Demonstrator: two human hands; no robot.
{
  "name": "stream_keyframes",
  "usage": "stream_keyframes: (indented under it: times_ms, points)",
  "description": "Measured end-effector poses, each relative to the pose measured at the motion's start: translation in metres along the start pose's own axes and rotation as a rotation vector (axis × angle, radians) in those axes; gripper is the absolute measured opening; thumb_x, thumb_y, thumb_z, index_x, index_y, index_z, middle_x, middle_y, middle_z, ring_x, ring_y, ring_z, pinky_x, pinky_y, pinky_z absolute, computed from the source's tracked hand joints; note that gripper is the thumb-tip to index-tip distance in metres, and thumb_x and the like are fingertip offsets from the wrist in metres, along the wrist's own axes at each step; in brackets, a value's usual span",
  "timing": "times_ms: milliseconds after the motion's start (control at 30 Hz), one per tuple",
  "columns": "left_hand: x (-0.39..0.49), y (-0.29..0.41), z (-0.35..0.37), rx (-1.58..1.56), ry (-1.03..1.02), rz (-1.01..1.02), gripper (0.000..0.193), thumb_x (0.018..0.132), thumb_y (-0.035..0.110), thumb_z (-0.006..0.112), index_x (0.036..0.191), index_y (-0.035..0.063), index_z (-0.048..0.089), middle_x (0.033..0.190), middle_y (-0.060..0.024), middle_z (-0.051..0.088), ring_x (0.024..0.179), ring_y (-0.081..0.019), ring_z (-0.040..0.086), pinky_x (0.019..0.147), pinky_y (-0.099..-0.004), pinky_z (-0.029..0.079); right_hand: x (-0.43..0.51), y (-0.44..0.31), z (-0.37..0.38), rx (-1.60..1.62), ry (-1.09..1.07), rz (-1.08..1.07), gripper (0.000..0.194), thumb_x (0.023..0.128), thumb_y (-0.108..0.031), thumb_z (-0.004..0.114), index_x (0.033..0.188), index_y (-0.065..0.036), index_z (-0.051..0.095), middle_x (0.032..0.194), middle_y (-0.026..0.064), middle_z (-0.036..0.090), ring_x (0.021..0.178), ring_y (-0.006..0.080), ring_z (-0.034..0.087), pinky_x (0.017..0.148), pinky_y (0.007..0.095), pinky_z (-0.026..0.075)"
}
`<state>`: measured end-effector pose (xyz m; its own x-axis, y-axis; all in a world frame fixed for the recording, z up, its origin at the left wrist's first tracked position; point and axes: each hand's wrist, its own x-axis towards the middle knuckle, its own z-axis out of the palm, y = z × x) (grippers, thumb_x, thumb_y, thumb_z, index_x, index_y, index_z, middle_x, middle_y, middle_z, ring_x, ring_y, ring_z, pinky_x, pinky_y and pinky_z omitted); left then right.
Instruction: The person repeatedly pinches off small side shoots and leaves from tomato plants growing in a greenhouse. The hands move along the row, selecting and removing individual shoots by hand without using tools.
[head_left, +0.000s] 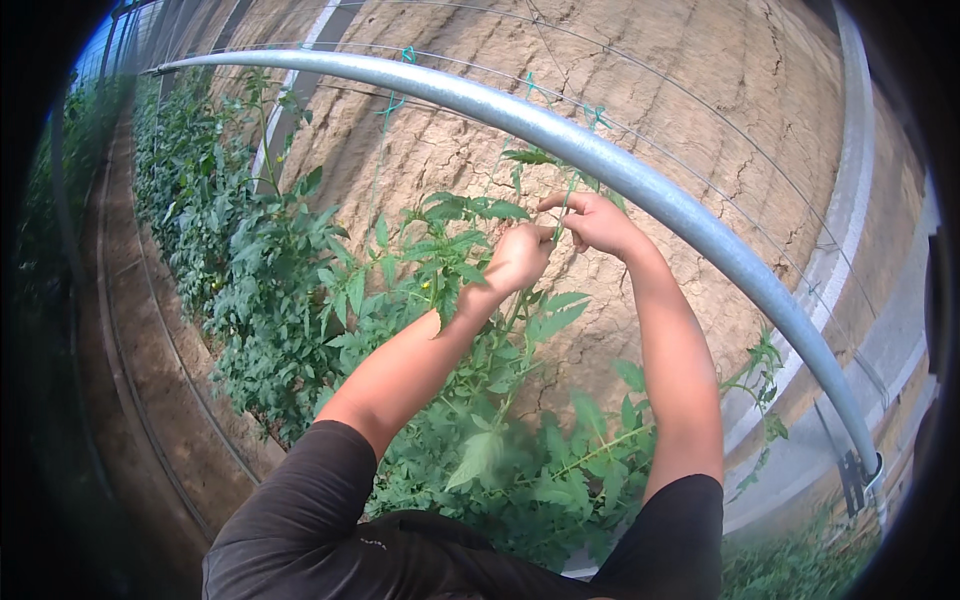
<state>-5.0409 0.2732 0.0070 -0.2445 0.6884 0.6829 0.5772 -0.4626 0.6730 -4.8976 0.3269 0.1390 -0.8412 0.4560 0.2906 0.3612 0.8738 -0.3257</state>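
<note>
My left hand (521, 256) is closed around the upper part of a tomato plant stem and the lower end of a green twine (570, 184). Close beside it on the right, my right hand (598, 222) has its index finger stretched over the twine and its thumb near it; the exact hold of its fingers is hard to make out. Leafy tomato shoots (448, 251) stand left of my left forearm, with a small yellow flower on one. The twine runs up behind a galvanized metal pipe (495, 101) towards a knot of green twine (598, 116) on a wire.
The curved pipe crosses above and right of my hands. Behind the plants rises a cracked earthen wall (690, 112) with concrete posts (832, 262). A dense row of tomato plants (255, 277) stretches away at left, beside a soil path (142, 300) with hoses or pipes along it.
</note>
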Motion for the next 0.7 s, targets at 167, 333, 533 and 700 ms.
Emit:
stream_keyframes:
  times_ms: [167, 333, 533, 700]
  points:
    - [-0.02, 0.003, -0.012, -0.167, 0.02, 0.002, 0.027, 0.099, 0.007, 0.067, 0.125, 0.0041, 0.074, 0.108, -0.0164, 0.077, 0.097, -0.0248, 0.073, 0.089, -0.0366, 0.056, -0.046, -0.019, 0.02, -0.903, 0.22, 0.037, 0.033, 0.098, -0.029, 0.066, 0.115, -0.001, 0.069, 0.128, 0.0268, 0.064, 0.09, 0.0402, 0.073, 0.077, 0.0495, 0.061]
    - [-0.076, -0.006, -0.034, -0.398, 0.336, 0.101, 0.025, 0.101, 0.01, 0.07, 0.125, 0.0014, 0.071, 0.113, -0.0144, 0.075, 0.101, -0.0222, 0.074, 0.089, -0.034, 0.06, -0.088, -0.038, 0.061, -0.911, 0.439, 0.195, 0.034, 0.099, -0.031, 0.069, 0.114, -0.001, 0.061, 0.126, 0.023, 0.063, 0.093, 0.0395, 0.073, 0.077, 0.0489, 0.061]
    - [-0.178, -0.046, -0.047, -0.318, 0.313, -0.142, 0.021, 0.108, 0.01, 0.059, 0.124, -0.0038, 0.063, 0.108, -0.0117, 0.076, 0.099, -0.0166, 0.074, 0.088, -0.0324, 0.06, -0.146, -0.037, 0.081, -0.617, 0.426, -0.073, 0.059, 0.093, -0.002, 0.064, 0.15, -0.012, 0.056, 0.155, 0.0153, 0.05, 0.12, 0.04, 0.066, 0.093, 0.0468, 0.059]
    - [-0.182, -0.089, -0.031, -0.13, -0.105, -0.43, 0.027, 0.1, 0.001, 0.058, 0.124, -0.0053, 0.07, 0.104, -0.0199, 0.079, 0.093, -0.0258, 0.079, 0.083, -0.0379, 0.062, -0.203, -0.049, 0.138, -0.085, 0.7, 0.041, 0.037, 0.097, 0.0, 0.064, 0.133, -0.005, 0.069, 0.137, 0.0153, 0.064, 0.097, 0.026, 0.074, 0.073, 0.0328, 0.061]
